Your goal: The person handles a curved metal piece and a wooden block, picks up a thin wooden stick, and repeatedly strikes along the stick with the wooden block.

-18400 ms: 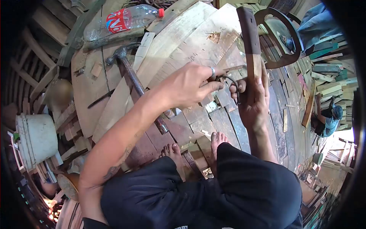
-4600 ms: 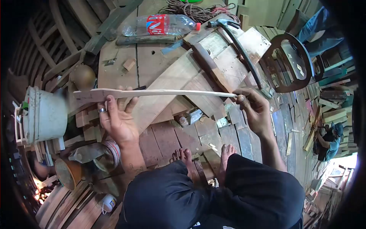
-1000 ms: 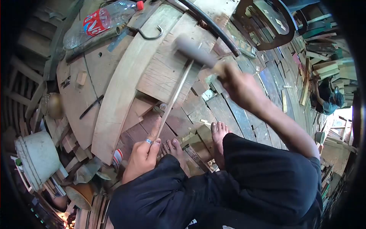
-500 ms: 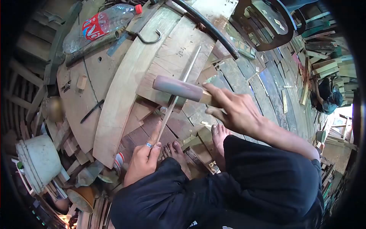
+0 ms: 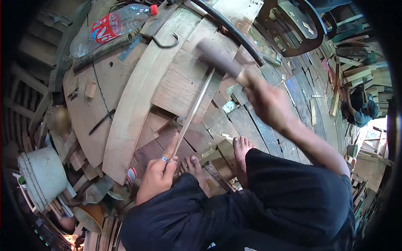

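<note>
My left hand [image 5: 154,180] is closed around the near end of a long, thin, pale strip [image 5: 193,109], index finger stretched along its side. From there the strip slopes away over a flat board [image 5: 180,85]. My right hand [image 5: 270,104], somewhat blurred, grips the short wooden handle of a tool with a thick brownish-grey head [image 5: 220,59]. That head lies across the far part of the strip and hides its tip; whether it touches cannot be made out. A curved plank [image 5: 134,96] is left of the strip, with a metal hook [image 5: 167,44] on it.
A plastic bottle [image 5: 121,25] lies at the back left. A dark curved bar [image 5: 234,31] crosses the top. At left stand a white bucket [image 5: 46,178] and scrap wood. My bare feet rest on the plank floor [image 5: 259,134]. Another person [image 5: 362,111] is at far right.
My right hand and the tool have moved away from me along the strip, towards its far end. My left hand and the strip stay nearly in place.
</note>
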Demonstrator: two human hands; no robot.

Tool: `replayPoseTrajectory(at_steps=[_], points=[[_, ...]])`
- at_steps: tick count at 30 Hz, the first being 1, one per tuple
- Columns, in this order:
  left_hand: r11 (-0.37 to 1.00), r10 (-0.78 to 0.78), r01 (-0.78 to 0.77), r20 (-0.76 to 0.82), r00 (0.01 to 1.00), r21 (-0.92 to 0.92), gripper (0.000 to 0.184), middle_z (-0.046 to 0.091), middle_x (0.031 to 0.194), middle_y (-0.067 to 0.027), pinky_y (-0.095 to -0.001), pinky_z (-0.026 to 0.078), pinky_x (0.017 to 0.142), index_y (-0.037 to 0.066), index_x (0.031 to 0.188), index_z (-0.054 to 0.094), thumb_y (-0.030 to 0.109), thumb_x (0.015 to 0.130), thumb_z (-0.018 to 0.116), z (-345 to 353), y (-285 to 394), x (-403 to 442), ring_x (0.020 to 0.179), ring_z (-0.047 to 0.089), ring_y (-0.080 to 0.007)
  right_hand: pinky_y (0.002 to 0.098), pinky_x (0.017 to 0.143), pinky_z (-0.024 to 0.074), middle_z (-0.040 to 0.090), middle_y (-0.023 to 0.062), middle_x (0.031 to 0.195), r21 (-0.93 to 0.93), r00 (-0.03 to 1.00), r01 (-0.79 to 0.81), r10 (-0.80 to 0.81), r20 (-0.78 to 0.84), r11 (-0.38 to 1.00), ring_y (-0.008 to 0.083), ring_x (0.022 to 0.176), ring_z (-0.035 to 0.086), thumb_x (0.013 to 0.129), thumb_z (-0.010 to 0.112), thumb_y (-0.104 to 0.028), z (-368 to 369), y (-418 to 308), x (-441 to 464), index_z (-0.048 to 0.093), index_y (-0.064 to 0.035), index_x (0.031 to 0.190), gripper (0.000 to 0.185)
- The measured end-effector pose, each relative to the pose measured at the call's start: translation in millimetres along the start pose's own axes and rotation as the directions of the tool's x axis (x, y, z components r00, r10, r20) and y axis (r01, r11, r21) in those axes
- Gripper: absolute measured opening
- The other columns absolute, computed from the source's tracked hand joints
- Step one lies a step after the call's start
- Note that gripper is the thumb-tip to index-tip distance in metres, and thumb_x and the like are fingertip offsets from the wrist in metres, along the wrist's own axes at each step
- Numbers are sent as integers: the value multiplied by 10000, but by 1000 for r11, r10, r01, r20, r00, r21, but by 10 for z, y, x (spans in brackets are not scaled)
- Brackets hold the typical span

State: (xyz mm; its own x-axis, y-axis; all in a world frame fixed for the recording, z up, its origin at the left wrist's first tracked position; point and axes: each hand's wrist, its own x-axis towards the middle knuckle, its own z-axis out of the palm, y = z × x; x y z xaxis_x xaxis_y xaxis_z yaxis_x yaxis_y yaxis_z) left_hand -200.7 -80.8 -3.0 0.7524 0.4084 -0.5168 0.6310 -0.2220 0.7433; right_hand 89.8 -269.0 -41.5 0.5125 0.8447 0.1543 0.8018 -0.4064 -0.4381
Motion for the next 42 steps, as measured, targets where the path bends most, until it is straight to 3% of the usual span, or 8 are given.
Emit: replayPoseTrajectory(at_steps=[16,20,23,28,32,34,36,42], points=[[999,48,-48,28,998,5,545,459,611,-152,-366,421,590,93,1566,420,112,1031,526,-8,-50,53,548,424,-205,386,498,556,707,77,945,-1,987,61,-60,-147,998,271,621,685,949,692,-173,53,160,-7,443,-172,1550,650],[996,80,-80,0,997,37,532,470,616,-156,-368,405,571,82,1554,436,114,1031,527,5,-90,52,553,424,-196,398,539,579,702,83,931,30,916,273,-269,298,962,281,672,693,956,684,-172,-75,-88,-240,419,-196,1555,655],[999,33,-33,15,999,-3,510,491,632,-160,-366,403,571,59,1530,466,121,1029,536,2,-41,36,565,439,-182,398,569,552,658,116,858,32,991,61,-56,-121,998,273,650,668,922,717,-107,46,189,2,470,-105,1520,647],[999,32,-31,-34,999,43,435,607,724,-228,-408,451,636,17,1448,549,153,1034,551,43,-168,35,614,586,-279,362,485,544,680,64,896,-30,909,340,-320,267,940,235,600,663,926,712,-170,-132,-147,-223,480,-169,1501,620],[990,140,-141,-62,988,-17,385,649,767,-244,-426,457,650,-4,1382,589,168,1040,550,70,-162,49,642,614,-339,433,568,578,681,107,925,-27,994,33,-35,-106,999,329,678,683,944,697,-168,-2,173,44,472,-184,1499,599],[990,70,-70,-4,998,-124,304,437,633,44,-267,290,527,10,1302,642,134,1053,520,59,-69,56,576,369,-54,422,553,580,679,97,915,28,981,133,-128,-144,991,317,640,671,933,710,-179,142,108,-87,475,-195,1502,616],[995,19,-15,30,999,-103,293,507,654,-43,-315,355,561,17,1284,644,151,1049,532,13,-14,62,583,455,-127,389,504,560,670,79,889,18,942,269,-267,204,963,281,545,630,934,717,-197,-88,-102,-209,490,-178,1485,596],[991,-52,58,52,997,-119,257,529,644,-88,-332,393,558,43,1247,656,155,1042,550,9,-38,43,578,490,-128,428,534,552,674,114,905,48,976,130,-120,-181,990,335,645,658,950,691,-192,222,127,-100,438,-167,1532,635]])
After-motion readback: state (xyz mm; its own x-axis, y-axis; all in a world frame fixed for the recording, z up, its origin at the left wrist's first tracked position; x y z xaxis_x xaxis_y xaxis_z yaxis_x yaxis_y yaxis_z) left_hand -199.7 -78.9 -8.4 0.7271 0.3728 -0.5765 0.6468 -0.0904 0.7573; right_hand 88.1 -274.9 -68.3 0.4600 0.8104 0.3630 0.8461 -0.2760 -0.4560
